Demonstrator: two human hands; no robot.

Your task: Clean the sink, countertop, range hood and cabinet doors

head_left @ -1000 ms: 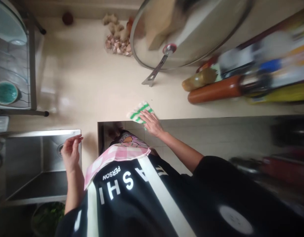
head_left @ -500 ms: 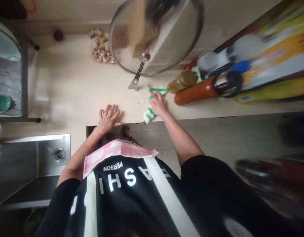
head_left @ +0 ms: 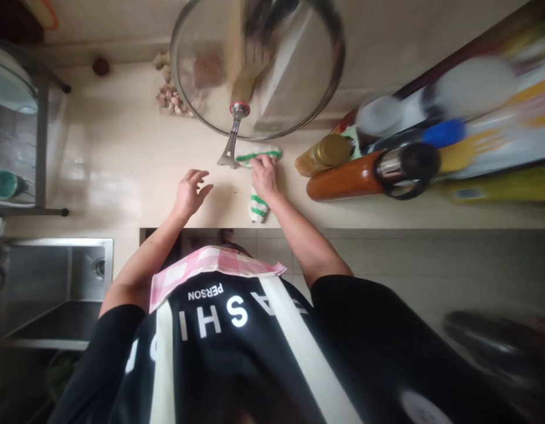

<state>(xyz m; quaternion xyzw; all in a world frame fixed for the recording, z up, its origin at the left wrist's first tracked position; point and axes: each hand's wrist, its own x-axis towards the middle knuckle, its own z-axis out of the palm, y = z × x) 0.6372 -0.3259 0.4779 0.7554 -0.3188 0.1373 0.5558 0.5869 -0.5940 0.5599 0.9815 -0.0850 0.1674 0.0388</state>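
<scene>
A white cloth with green stripes (head_left: pixel 258 209) lies bunched on the cream counter, between the lid's stand-like handle and the bottles. My right hand (head_left: pixel 264 176) rests on the cloth from above, its fingers bent over the material and partly hiding it. To the left, my left hand (head_left: pixel 190 191) hovers just over the countertop (head_left: pixel 131 153), holding nothing, with fingers loosely curled and thumb apart. Behind both hands stands a large glass lid (head_left: pixel 294 76) with a metal handle (head_left: pixel 231 138), whose tip is close to the cloth's upper left end.
Right of the cloth lie an orange-brown bottle (head_left: pixel 345 179) and a gold-capped jar (head_left: pixel 325 156), with blurred packages beyond. Garlic cloves (head_left: pixel 170 99) and ginger (head_left: pixel 161 60) sit behind. At the left are a dish rack (head_left: pixel 42 141) and a steel sink (head_left: pixel 55 250).
My right hand has drawn the cloth leftward, away from the gold-capped jar. My left hand has lifted from lying spread on the counter, and its fingers have curled. The view has shifted slightly.
</scene>
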